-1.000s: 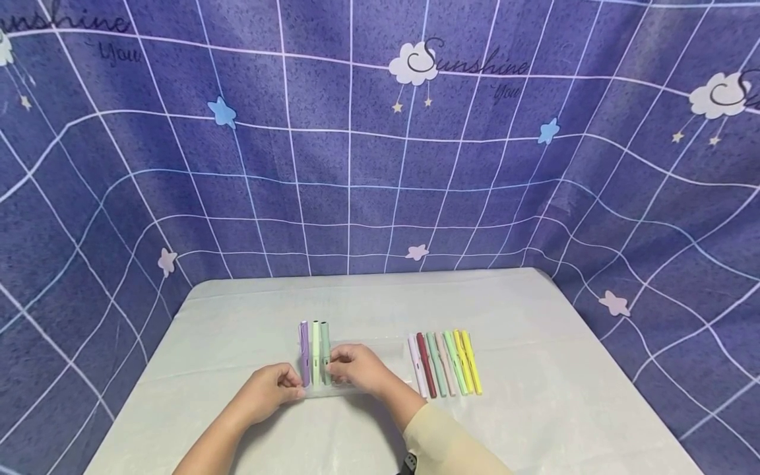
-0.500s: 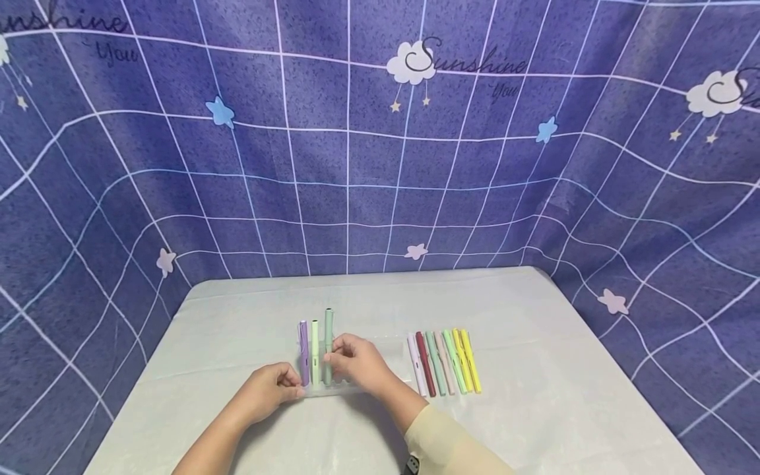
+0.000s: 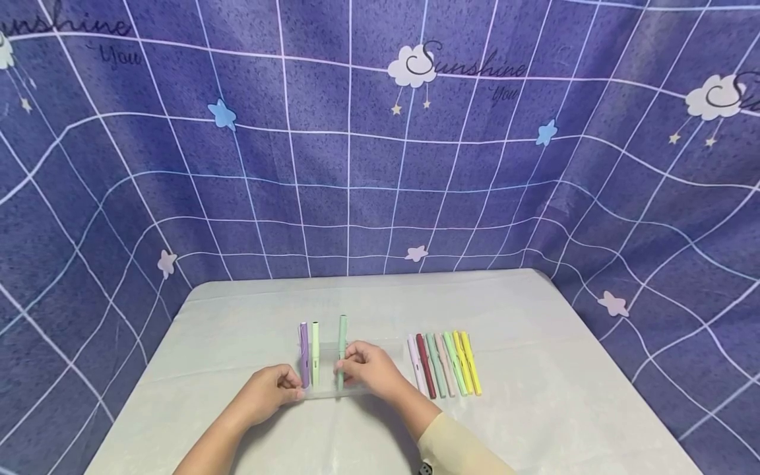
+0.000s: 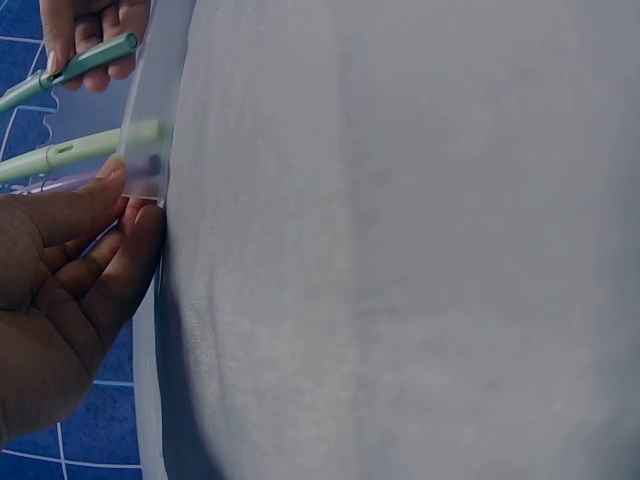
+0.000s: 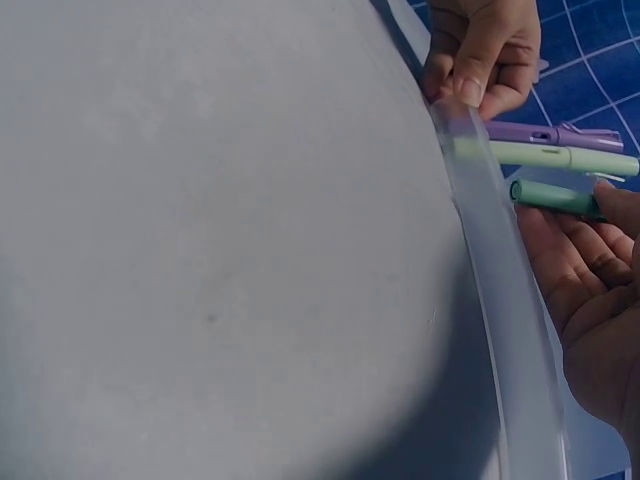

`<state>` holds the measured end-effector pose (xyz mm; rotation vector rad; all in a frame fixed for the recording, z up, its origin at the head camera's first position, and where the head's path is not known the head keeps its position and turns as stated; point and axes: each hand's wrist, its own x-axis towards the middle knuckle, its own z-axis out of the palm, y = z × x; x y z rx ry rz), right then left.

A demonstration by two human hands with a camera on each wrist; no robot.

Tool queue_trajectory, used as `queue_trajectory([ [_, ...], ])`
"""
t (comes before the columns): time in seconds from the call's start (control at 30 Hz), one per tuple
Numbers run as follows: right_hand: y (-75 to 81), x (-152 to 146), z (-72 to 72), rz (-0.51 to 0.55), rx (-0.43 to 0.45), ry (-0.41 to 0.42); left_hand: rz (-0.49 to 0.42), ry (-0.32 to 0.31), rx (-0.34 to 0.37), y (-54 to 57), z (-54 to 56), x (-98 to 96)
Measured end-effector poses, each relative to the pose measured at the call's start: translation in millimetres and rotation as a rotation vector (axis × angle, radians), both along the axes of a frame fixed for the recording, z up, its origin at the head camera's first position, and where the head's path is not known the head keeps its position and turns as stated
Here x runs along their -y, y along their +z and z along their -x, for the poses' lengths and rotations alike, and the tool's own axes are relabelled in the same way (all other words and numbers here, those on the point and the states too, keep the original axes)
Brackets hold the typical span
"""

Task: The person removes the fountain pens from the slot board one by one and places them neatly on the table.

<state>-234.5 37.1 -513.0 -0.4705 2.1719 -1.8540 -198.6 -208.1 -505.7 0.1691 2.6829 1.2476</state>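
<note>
A clear plastic pen tray (image 3: 325, 394) lies on the table. At its front left corner my left hand (image 3: 268, 394) pinches the rim, thumb on top and fingers under, as the left wrist view shows. A purple pen (image 3: 305, 353) and a pale green pen (image 3: 315, 343) lie side by side in the tray's left part. My right hand (image 3: 373, 371) holds a sage green pen (image 3: 342, 333) between thumb and fingers, over the tray and right of the pale green one. In the right wrist view the near end of this green pen (image 5: 550, 197) points at the tray's front wall (image 5: 500, 290).
Right of the tray several pens lie in a slanted row on the table, among them a lilac pen (image 3: 417, 366), a dark red pen (image 3: 426, 365) and a yellow pen (image 3: 472, 363). A purple-blue grid cloth (image 3: 380, 165) hangs behind and at both sides.
The right hand has lifted the sage green pen from beside the pale green one and carried it right, widening the gap. The left hand stays at the tray corner.
</note>
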Motion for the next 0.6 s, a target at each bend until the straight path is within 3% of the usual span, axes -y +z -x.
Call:
queue_trajectory([
  [0.6,4.8,-29.5,-5.4,-0.048,0.001,-0.039,0.029,0.027,-0.011,-4.5,2.8,-1.3],
])
